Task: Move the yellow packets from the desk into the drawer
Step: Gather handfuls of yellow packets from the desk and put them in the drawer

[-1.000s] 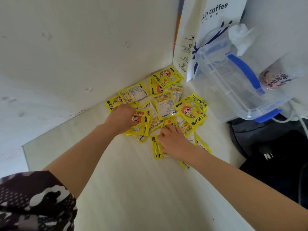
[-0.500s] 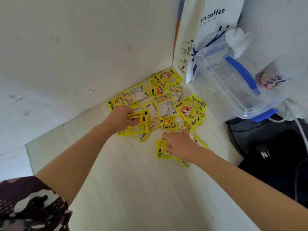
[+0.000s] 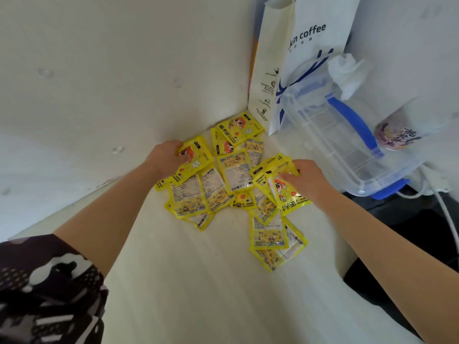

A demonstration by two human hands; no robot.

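Yellow packets point(image 3: 233, 175): a loose heap, many overlapping, lying on the pale tabletop point(image 3: 198, 281) in the corner where it meets the white wall point(image 3: 99, 70). Some lie face up with a cartoon figure, others show the printed back. A small group point(image 3: 275, 239) sits nearer the viewer, at the heap's right edge, partly stacked.

Left hand point(image 3: 166, 157): at the heap's left edge, beside the wall. Its fingers are curled round the upper end of a face-up packet point(image 3: 196, 160), thumb on the printed face; that packet tilts across the ones beneath it. A patterned dark sleeve point(image 3: 44, 289) covers the upper arm.

Right hand point(image 3: 308, 180): at the heap's right edge. Its fingers are bent and pinch the top of a face-up packet point(image 3: 288, 192), which overlaps several others; the fingertips rest on the packet's upper part.

The two hands lie well apart, with the middle of the heap between them.

Other items: a white paper bag point(image 3: 310, 45) with "coffee" lettering stands upright against the wall behind the heap. A clear plastic box point(image 3: 347, 145) with blue handle and clasps sits just right of the heap, tilted. A cup point(image 3: 402, 130) with purple print lies on its side, near the box. White cables point(image 3: 447, 207) hang at the right edge over a dark area.
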